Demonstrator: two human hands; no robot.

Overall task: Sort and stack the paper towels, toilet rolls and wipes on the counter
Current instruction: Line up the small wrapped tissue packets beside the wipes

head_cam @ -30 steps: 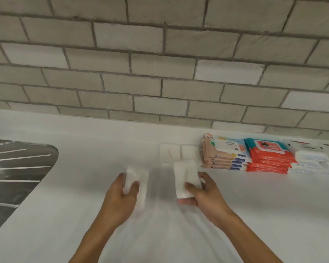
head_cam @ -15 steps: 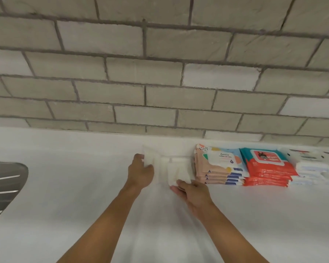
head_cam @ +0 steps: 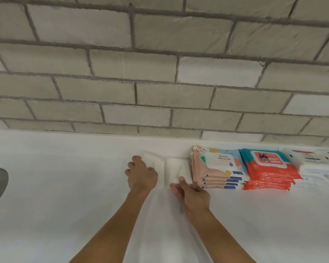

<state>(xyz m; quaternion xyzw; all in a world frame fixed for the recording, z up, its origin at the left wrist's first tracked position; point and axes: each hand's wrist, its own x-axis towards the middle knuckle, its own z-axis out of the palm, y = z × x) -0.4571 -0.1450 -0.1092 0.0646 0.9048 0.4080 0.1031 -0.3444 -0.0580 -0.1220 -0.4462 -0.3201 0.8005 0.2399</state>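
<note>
Behind the left hand [head_cam: 142, 176], white packs [head_cam: 176, 168] blur.

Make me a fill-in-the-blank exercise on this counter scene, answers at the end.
1. The left hand and right hand touch white packs lying just ___ of the peach wipes stack.
2. The red wipes stack has the number ___ printed on its top pack.
3. The wall behind the counter is made of ___.
Missing words: left; 80; brick.

Two hands [head_cam: 143, 177], two white piles [head_cam: 177, 168] — three wipes stacks [head_cam: 220, 168]
</note>
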